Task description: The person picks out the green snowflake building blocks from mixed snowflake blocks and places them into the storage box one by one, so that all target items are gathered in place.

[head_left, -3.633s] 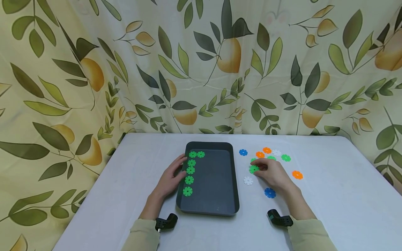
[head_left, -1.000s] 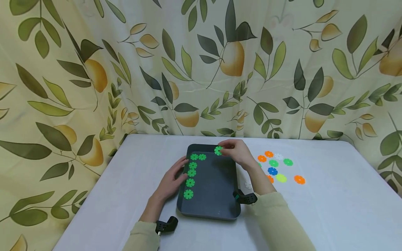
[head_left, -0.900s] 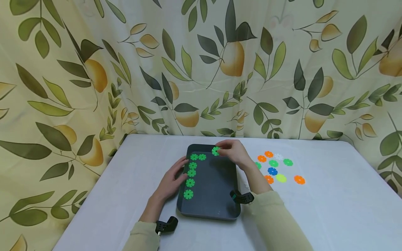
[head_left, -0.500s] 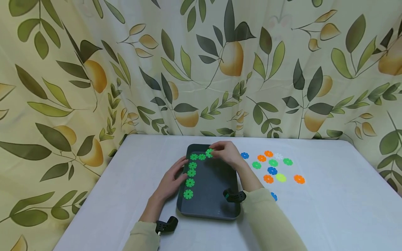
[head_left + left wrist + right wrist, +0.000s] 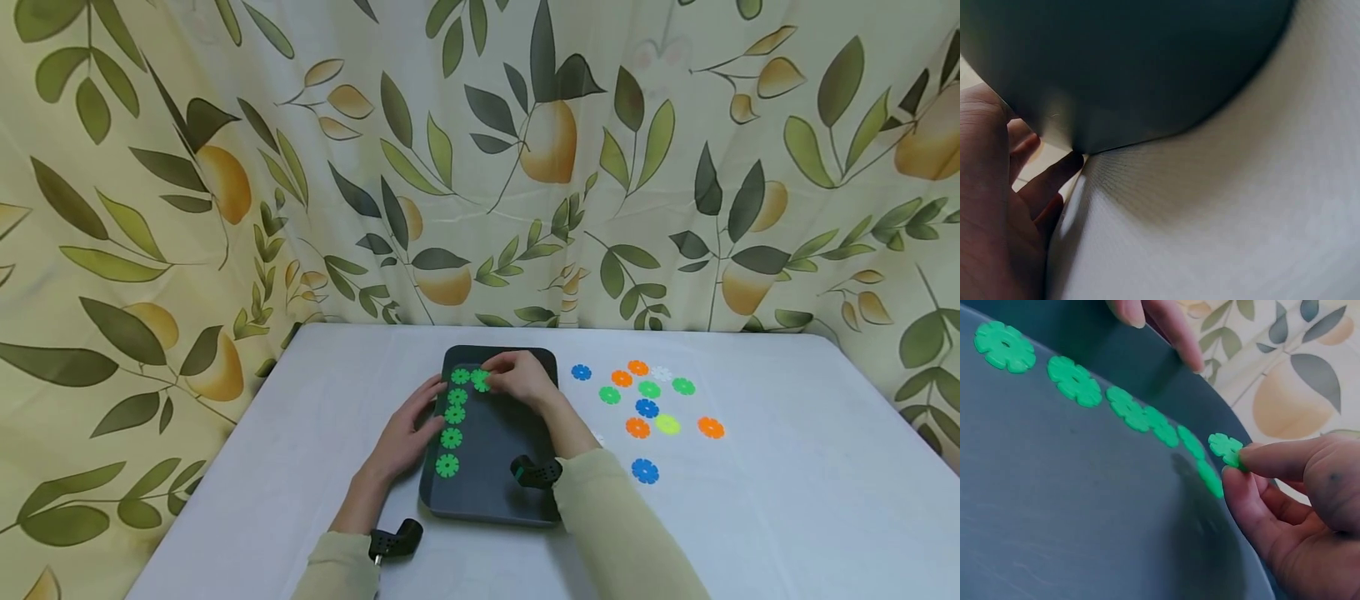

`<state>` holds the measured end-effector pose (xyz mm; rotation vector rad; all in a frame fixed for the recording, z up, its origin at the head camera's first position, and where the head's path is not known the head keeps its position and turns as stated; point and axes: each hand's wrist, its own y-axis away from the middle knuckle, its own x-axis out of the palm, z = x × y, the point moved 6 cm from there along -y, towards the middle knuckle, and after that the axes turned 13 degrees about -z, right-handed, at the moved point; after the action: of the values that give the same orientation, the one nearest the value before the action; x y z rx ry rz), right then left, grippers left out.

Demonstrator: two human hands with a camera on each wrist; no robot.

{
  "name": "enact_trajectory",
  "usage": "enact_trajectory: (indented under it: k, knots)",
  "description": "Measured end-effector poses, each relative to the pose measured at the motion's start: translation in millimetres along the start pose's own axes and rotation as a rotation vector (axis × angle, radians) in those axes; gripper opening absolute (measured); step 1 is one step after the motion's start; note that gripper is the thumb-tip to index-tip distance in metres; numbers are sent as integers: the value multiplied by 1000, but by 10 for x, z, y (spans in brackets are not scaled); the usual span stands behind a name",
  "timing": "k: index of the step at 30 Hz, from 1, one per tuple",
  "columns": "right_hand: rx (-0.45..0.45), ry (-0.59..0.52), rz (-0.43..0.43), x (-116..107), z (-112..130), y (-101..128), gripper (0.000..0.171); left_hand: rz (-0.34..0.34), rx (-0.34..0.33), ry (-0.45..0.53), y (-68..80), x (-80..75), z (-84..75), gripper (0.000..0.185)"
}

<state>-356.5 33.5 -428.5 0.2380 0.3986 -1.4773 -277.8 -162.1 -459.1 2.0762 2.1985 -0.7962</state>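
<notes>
Pinched between thumb and index finger of my right hand (image 5: 522, 382) is a green notched plastic disc (image 5: 1225, 447). It hovers above the far left part of the dark grey tray (image 5: 495, 467), overlapping another disc in the head view. Similar green discs (image 5: 452, 437) lie inside along the tray's left side, and the line turns at the far left corner. My left hand (image 5: 405, 429) rests against the left rim with relaxed fingers. In the left wrist view those fingers (image 5: 1054, 181) touch the tray's outer side, and part of the hand is cut off.
On the white table (image 5: 810, 500), right of the tray, several loose notched discs lie scattered: orange (image 5: 711, 427), blue (image 5: 645, 471), yellow-green (image 5: 667, 425), green (image 5: 649, 389) and white (image 5: 661, 374). A leaf-and-fruit patterned curtain (image 5: 480, 167) hangs behind the table.
The right hand picked up a green disc from the loose ones and carried it left over the tray, along its far edge to the far left part. The left hand stays at the rim.
</notes>
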Motion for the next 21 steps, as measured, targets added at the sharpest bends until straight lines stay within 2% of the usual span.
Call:
enact_trajectory:
  k: [3,6,10,21]
  knots:
    - [23,-9,9,45,-16,2,25,14,-6,7,29,-25,-178,48]
    - [32,-12,18,81,-23,5,25,11,7,4,18,-23,-123,48]
    - [42,2,24,122,-53,12,24,-3,30,-17,-20,4,107,50]
    - [51,61,31,148,-108,21,23,21,36,-49,-20,11,133,51]
